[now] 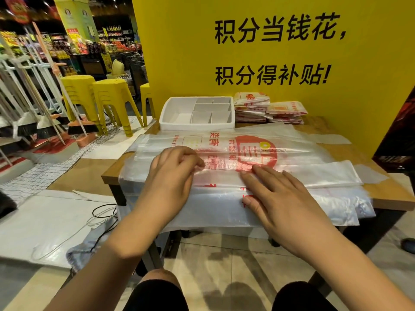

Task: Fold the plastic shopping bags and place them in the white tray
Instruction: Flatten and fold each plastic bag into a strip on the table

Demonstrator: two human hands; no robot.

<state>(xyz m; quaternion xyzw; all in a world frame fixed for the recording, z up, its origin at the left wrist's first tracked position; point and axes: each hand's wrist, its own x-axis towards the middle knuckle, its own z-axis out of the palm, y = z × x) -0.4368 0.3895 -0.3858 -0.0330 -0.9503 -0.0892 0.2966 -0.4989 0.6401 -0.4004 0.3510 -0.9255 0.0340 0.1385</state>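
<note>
Left hand (173, 173) pinches a fold in the plastic shopping bag (314, 173), stretched lengthwise along the near edge of the table (393, 194), as the right hand (280, 198) presses it with flat fingers; the white tray (197, 126) sits at the far left corner, nearer the left hand.

The wooden surface (391, 194) stands against a yellow wall, and flat plastic bags (314, 153), clear with red print, cover most of it and hang over its near edge. At the far side sits the white tray (195, 126), divided into compartments. Just to the tray's right lie two stacks of folded bags (253, 108), touching each other.
</note>
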